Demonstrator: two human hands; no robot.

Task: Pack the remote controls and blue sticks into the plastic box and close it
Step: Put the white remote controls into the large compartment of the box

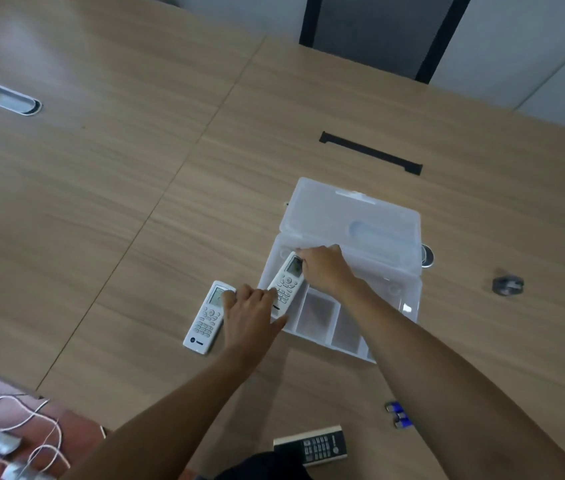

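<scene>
A clear plastic box [409,299] lies open on the wooden table, its lid [350,216] folded back. A white remote [286,284] rests tilted in the box's left compartment. My right hand [322,268] grips its top end and my left hand [251,311] touches its lower end. A second white remote [208,318] lies flat on the table just left of the box, beside my left hand. A dark remote [315,445] lies near the front edge. Blue sticks [399,414] lie by my right forearm.
A black slot [371,153] runs across the table behind the box. A metal cable port [6,98] sits far left. A small grey object [507,285] lies right of the box. White cables [14,434] lie at the lower left. A chair [381,32] stands at the far side.
</scene>
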